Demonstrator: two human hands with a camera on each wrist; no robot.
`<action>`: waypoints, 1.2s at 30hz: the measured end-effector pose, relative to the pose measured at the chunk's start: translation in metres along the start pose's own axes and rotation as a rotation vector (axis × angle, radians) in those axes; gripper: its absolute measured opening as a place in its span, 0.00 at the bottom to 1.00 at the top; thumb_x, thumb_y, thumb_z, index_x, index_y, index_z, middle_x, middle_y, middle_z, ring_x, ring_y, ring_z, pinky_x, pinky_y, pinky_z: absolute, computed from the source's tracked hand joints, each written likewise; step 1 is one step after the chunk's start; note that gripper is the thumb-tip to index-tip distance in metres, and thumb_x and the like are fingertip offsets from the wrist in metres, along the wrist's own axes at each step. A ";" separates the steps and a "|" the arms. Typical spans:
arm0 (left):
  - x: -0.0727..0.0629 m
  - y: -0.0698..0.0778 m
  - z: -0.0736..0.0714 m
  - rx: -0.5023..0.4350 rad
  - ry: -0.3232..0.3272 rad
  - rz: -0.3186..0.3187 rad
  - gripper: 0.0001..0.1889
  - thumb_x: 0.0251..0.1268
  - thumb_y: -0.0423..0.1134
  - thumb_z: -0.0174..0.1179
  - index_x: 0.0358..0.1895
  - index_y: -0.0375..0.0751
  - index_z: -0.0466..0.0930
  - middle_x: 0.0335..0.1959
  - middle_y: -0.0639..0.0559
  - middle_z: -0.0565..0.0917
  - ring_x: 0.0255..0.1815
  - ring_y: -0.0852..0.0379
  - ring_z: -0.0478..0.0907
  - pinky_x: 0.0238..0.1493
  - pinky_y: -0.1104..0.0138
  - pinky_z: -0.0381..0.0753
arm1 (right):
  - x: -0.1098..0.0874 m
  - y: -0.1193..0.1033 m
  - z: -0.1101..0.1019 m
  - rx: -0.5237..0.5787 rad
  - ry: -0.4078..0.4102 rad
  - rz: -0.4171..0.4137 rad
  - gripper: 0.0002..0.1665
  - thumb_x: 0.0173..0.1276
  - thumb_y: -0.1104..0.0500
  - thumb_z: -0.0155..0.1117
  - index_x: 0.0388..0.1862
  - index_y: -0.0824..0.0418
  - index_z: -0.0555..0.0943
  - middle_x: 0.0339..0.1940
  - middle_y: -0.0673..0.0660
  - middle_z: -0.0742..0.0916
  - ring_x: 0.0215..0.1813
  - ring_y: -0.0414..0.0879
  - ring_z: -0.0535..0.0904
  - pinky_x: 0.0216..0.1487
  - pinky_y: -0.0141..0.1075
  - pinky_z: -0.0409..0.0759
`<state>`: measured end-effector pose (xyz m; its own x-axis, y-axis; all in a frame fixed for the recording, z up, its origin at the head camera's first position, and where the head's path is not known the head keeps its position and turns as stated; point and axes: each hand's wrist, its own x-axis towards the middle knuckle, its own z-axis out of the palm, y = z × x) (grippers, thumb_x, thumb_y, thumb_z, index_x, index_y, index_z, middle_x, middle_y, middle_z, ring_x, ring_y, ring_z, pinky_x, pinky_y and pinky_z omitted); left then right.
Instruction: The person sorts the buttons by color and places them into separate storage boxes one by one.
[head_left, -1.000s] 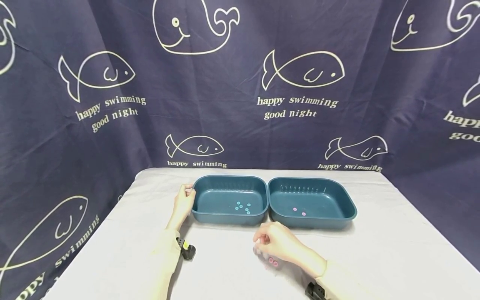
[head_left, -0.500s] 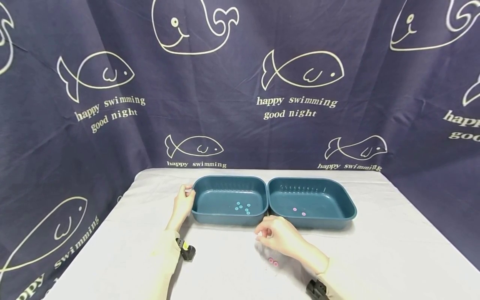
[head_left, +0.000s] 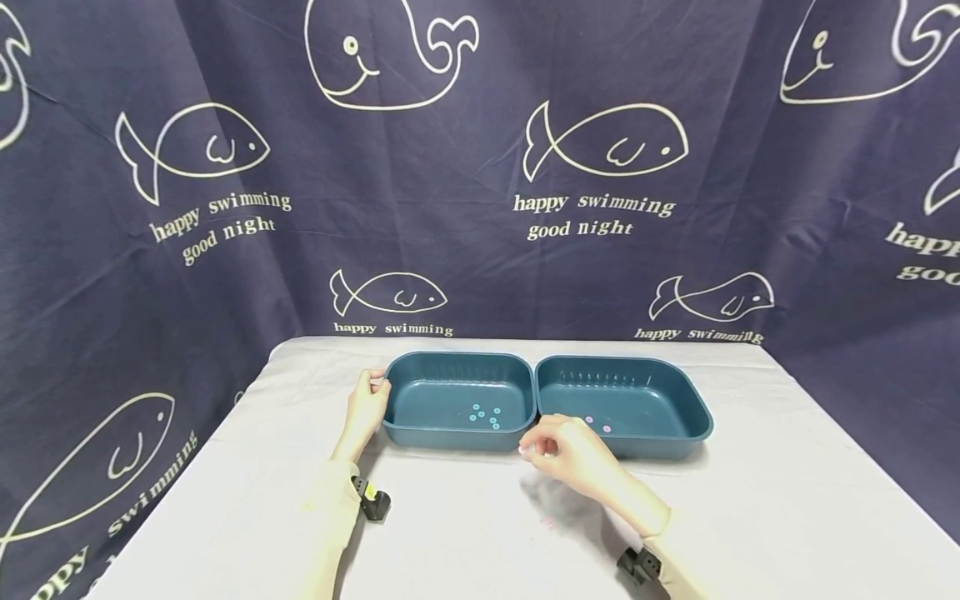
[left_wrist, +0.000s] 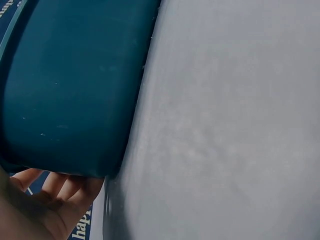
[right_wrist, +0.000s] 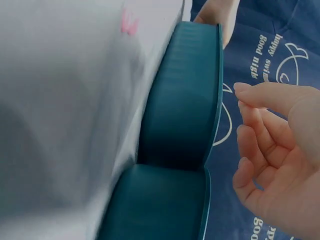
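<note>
Two dark teal plastic trays stand end to end: the left tray and the right tray. My left hand grips the outer end of the left tray by its rim; the left wrist view shows its fingers against the end wall. Several small blue buttons lie in that tray. Two pink buttons lie in the right tray. My right hand is in front of where the trays meet, thumb and forefinger together on a tiny pale pink button, scarcely visible. In the right wrist view the fingertips hide it.
A white cloth covers the table. Faint, blurred pink marks show on it below my right hand. A navy curtain with fish drawings hangs behind and at the sides. Each wrist wears a black camera.
My right hand has risen from the cloth toward the trays' front walls and slightly right. The two pink buttons on the cloth now look faint. My left hand and both trays have stayed put.
</note>
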<state>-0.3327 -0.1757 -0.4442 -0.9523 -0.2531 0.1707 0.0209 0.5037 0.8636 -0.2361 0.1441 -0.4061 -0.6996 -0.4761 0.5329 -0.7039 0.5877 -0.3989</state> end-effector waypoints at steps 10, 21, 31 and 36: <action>0.001 0.000 0.000 -0.002 -0.003 0.001 0.16 0.68 0.40 0.46 0.56 0.38 0.70 0.43 0.35 0.80 0.43 0.43 0.78 0.47 0.54 0.74 | 0.005 0.003 -0.011 -0.017 0.037 0.045 0.07 0.51 0.65 0.72 0.29 0.55 0.85 0.19 0.40 0.75 0.26 0.34 0.73 0.28 0.25 0.72; -0.001 0.000 -0.001 -0.010 -0.004 -0.005 0.16 0.68 0.39 0.47 0.55 0.39 0.71 0.40 0.36 0.80 0.41 0.43 0.78 0.44 0.57 0.74 | 0.007 0.013 -0.017 -0.037 0.109 0.031 0.08 0.50 0.66 0.71 0.29 0.56 0.85 0.19 0.39 0.75 0.26 0.34 0.72 0.30 0.28 0.73; 0.001 -0.001 0.001 -0.009 0.001 0.004 0.15 0.68 0.38 0.47 0.55 0.38 0.71 0.40 0.35 0.81 0.41 0.44 0.78 0.45 0.56 0.74 | 0.007 0.017 -0.026 -0.044 0.130 0.074 0.07 0.51 0.66 0.72 0.30 0.57 0.85 0.19 0.39 0.76 0.26 0.37 0.74 0.30 0.30 0.74; 0.001 -0.001 0.001 -0.005 0.006 0.005 0.16 0.68 0.38 0.48 0.55 0.38 0.71 0.40 0.36 0.81 0.41 0.44 0.78 0.44 0.57 0.74 | 0.005 0.021 -0.028 -0.059 0.140 0.089 0.07 0.51 0.65 0.71 0.30 0.56 0.85 0.19 0.40 0.76 0.26 0.35 0.74 0.30 0.29 0.74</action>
<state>-0.3339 -0.1760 -0.4453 -0.9504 -0.2554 0.1776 0.0272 0.5007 0.8652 -0.2514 0.1724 -0.3908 -0.7321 -0.3269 0.5976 -0.6283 0.6630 -0.4070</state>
